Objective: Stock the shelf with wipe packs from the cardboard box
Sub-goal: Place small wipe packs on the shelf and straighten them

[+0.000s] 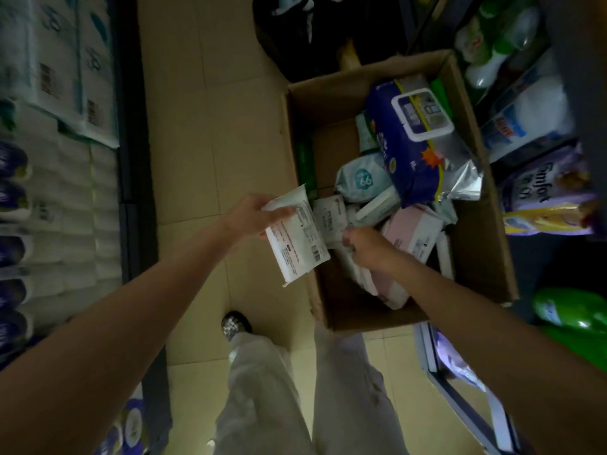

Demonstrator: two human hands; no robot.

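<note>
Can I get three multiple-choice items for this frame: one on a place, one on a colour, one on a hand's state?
1. Where does the brown cardboard box stand?
A. On the tiled floor
B. On a shelf
C. On a trolley

2. What colour is the large lidded wipe pack on top of the pile?
A. Red
B. Dark blue
C. Black

3. What is the left hand doing?
A. Hanging empty
B. Resting on the shelf
C. Holding a flat white wipe pack

Answers: 1 A, the box sits on the beige tiles beside the person's feet. 2 B, its wrapper is dark blue with a white lid. 3 C, its fingers grip the pack's upper end over the box edge, while the right hand reaches among the packs inside.
</note>
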